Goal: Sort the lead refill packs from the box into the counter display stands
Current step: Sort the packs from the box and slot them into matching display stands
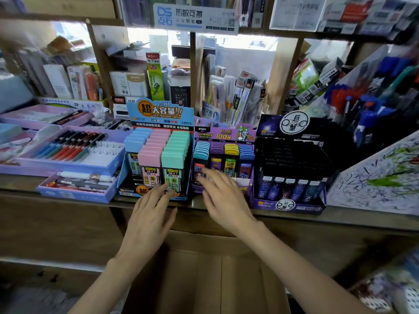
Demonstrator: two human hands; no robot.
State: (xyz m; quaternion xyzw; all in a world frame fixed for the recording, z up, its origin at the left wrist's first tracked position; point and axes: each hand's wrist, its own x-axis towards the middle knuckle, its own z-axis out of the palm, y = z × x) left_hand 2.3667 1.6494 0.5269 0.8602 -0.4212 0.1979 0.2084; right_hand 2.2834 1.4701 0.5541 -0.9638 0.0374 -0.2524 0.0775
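The cardboard box (pixel 210 279) sits lowest and closest, below the edge of the surface (pixel 353 217) and between the two forearms. Its brown flaps show, but I cannot tell whether any packs lie inside.

Both hands are up at the display stands and neither appears to hold anything. The left hand (pixel 152 214) is wide, fingers straight and spread, its tips at the front of the blue stand (pixel 158 114), at or just before the foremost green pack (pixel 173 162). The right hand (pixel 226 198) is also spread wide and blurred, and lies over the low front of the purple stand (pixel 223 133). Contact there cannot be judged.

The lead refill packs (pixel 154 150) stand upright in stepped rows, sorted by cap colour: blue, pink and green in the blue stand, and teal, purple, yellow and blue in the purple one. The black stand (pixel 292 200) to the right holds dark packs. Rising rows keep every label facing a customer. The flat, open hands suit squaring the front rows or steadying the stands rather than picking. The rows look nearly full, so the sorting seems far along. Pen trays (pixel 68 150) lie to the left.
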